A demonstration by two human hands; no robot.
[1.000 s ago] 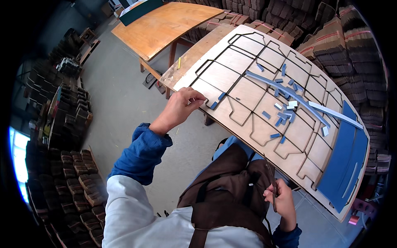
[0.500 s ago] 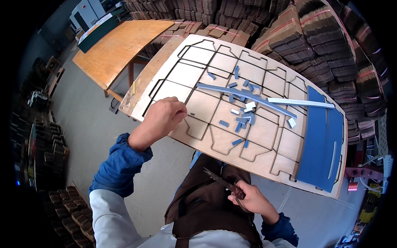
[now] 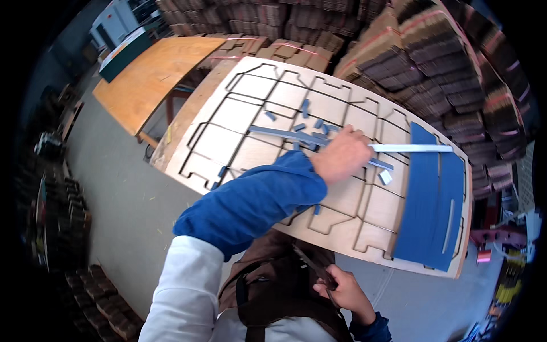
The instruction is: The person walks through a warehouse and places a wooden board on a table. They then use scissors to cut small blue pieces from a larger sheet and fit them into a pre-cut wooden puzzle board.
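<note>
A large plywood die board (image 3: 245, 114) with black cut lines lies tilted in front of me. Long blue foam strips (image 3: 285, 134) and several small blue pieces lie scattered at its middle. My left hand (image 3: 342, 154), in a blue sleeve, reaches across the board with fingers bent down onto the strips, covering the near end of a pale strip (image 3: 413, 148). Whether it grips anything is hidden. My right hand (image 3: 345, 290) is low by my brown apron, closed around a thin dark tool (image 3: 313, 268).
A blue foam sheet (image 3: 433, 199) covers the board's right end. A wooden tabletop (image 3: 154, 74) stands at the far left. Stacks of folded cardboard (image 3: 456, 74) rise behind the board and more stacks (image 3: 51, 188) line the left. Grey floor (image 3: 119, 199) lies between.
My left hand has moved from the board's left edge to the strips at its middle. My right hand stays by the apron with the tool. The view has shifted.
</note>
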